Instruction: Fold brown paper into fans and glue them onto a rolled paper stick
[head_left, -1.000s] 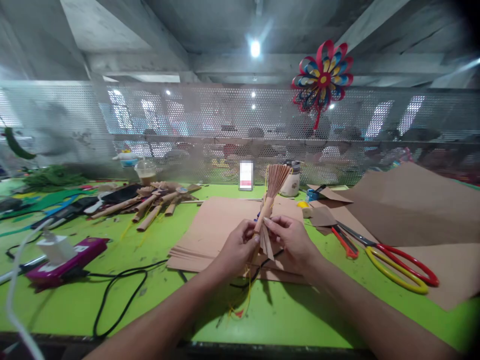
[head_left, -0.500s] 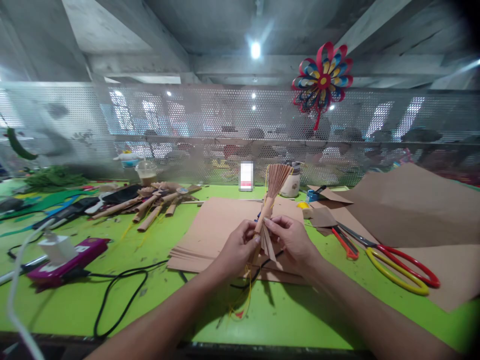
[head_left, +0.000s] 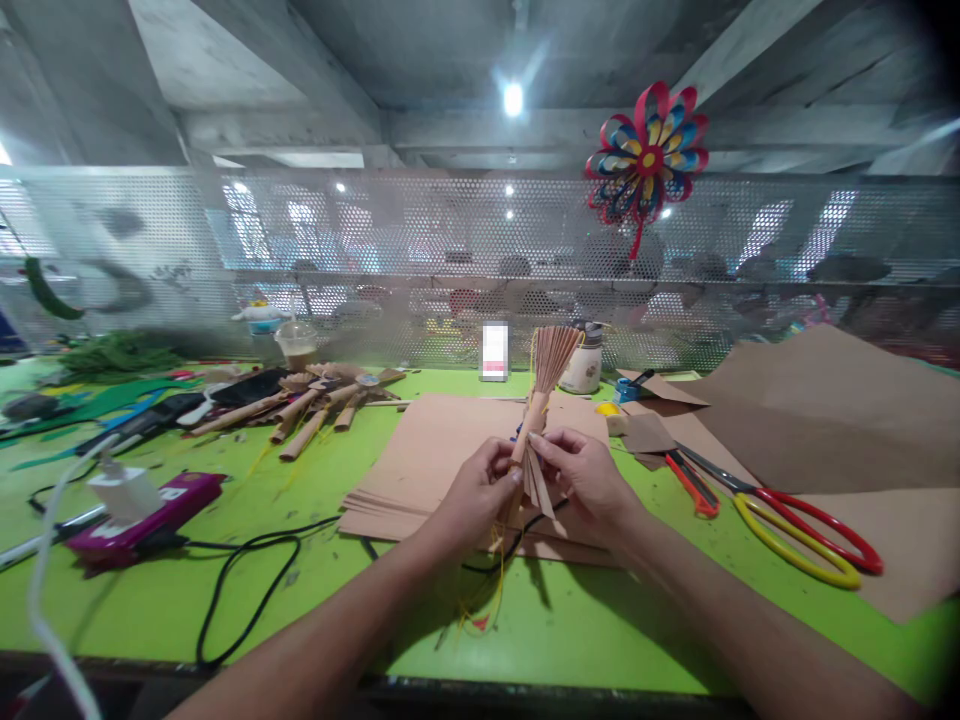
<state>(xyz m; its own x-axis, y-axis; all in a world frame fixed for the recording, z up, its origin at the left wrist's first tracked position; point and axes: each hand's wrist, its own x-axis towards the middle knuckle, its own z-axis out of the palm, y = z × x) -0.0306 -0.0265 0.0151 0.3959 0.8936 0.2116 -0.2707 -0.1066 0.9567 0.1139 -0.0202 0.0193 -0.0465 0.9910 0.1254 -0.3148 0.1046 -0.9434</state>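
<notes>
Both hands hold a brown paper craft piece (head_left: 553, 362) over a stack of brown paper sheets (head_left: 442, 430). Its pleated fan-like top spreads upward, and a rolled paper stem runs below it. My left hand (head_left: 486, 490) is closed around the lower stem. Fingers of my right hand (head_left: 581, 475) pinch the piece from the right, near folded strips that hang down between the hands. Yellow thread (head_left: 496, 590) trails from the piece down to the green table. What lies between the fingertips is partly hidden.
Scissors (head_left: 806, 535) and an orange-handled cutter (head_left: 696, 490) lie at right beside large brown paper (head_left: 810, 420). Rolled paper pieces (head_left: 304, 425) lie at left, near a drink cup (head_left: 298, 345). A purple power strip (head_left: 150, 525) and black cable (head_left: 251, 550) sit front left.
The camera view shifts very slightly, so the surroundings sit a little further right. Both hands keep the same hold on the paper piece.
</notes>
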